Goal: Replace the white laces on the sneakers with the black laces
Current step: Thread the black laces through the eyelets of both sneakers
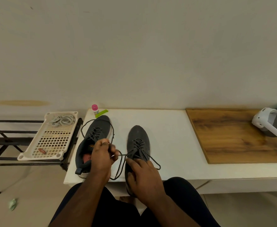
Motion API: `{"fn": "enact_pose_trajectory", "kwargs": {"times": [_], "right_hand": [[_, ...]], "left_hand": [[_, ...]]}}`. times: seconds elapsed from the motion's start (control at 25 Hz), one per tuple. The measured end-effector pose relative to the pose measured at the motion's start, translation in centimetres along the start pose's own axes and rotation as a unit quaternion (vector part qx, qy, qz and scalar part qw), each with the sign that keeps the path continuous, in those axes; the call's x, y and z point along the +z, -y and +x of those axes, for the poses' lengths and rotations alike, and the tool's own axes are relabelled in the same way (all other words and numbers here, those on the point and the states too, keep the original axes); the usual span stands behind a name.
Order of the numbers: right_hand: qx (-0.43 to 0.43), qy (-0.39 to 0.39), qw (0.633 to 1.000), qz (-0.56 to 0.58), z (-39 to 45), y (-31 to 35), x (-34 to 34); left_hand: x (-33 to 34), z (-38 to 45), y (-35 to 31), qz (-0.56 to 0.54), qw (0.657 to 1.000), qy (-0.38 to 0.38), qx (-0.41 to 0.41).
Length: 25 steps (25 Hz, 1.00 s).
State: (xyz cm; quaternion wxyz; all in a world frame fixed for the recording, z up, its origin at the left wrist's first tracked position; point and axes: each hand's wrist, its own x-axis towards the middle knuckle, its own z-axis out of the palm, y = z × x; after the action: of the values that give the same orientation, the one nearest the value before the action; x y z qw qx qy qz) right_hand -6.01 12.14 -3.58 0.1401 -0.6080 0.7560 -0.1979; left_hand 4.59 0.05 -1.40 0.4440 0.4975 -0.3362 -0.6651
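From the head view, two dark grey sneakers stand side by side on the white counter (167, 128), both threaded with black laces. The left hand (101, 154) pinches a black lace (120, 163) of the right sneaker (138, 140), fingers curled round it. The right hand (142, 176) rests on that sneaker's opening, fingers relaxed. The left sneaker (96, 130) sits beside a tray (36, 154) holding the white laces (64, 120).

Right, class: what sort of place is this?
Probably a home entryway or room corner: a metal shoe rack stands beside a low white bench, sneakers lie on it, and a plain wall rises behind.
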Motion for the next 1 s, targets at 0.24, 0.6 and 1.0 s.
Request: {"fn": "enact_pose_trajectory", "kwargs": {"times": [0.24,0.6,1.0], "right_hand": [[-0.003,0.004,1.0,-0.007,0.2,-0.2,0.5],[0.012,0.017,1.0,0.004,0.3,-0.4,0.3],[0.018,0.023,0.999,0.016,0.2,-0.2,0.1]], "left_hand": [[-1.7,1.0,1.7,0.56,0.79,0.185,0.165],[-0.3,-0.4,-0.5,-0.034,0.998,0.042,0.01],[-1.2,-0.2,0.3,0.563,0.803,0.155,0.117]]}}
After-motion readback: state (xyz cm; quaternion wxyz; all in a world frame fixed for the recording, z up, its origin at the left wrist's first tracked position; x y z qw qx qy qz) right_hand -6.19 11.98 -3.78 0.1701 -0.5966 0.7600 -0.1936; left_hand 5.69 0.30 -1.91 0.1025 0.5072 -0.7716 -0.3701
